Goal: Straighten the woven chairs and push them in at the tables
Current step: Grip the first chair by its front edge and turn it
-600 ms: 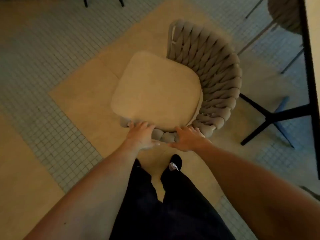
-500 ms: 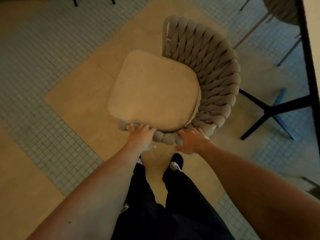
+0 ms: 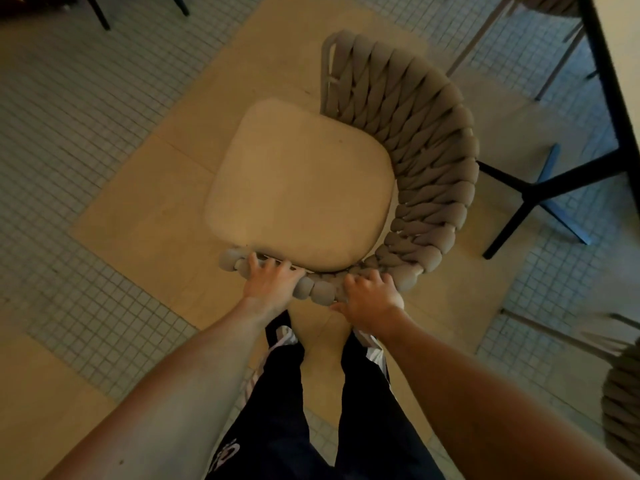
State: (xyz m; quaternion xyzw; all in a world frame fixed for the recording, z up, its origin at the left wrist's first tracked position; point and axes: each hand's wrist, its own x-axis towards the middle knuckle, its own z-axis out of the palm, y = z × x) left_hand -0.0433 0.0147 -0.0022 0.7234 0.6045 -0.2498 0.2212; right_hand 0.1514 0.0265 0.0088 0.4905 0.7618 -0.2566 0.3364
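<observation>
A woven chair [image 3: 412,133] with a grey-brown rope back and a beige seat cushion [image 3: 298,188] stands right below me on the floor. Its curved back runs from the near edge round to the right and far side. My left hand [image 3: 270,282] grips the near rope rim, fingers curled over it. My right hand [image 3: 370,296] grips the same rim a little to the right. A dark-edged table [image 3: 609,84] runs along the right edge of view, its black cross base [image 3: 530,195] just right of the chair.
Another woven chair [image 3: 623,403] shows at the lower right edge, and a third [image 3: 550,3] at the top right beside the table. Dark chair legs [image 3: 100,15] stand at the top left. My legs and shoes are directly behind the chair. The floor is small tiles with tan panels.
The chair has turned a little between my hands, its back swinging further round toward the table side. Both hands keep their hold on the near rim. My feet have stepped closer.
</observation>
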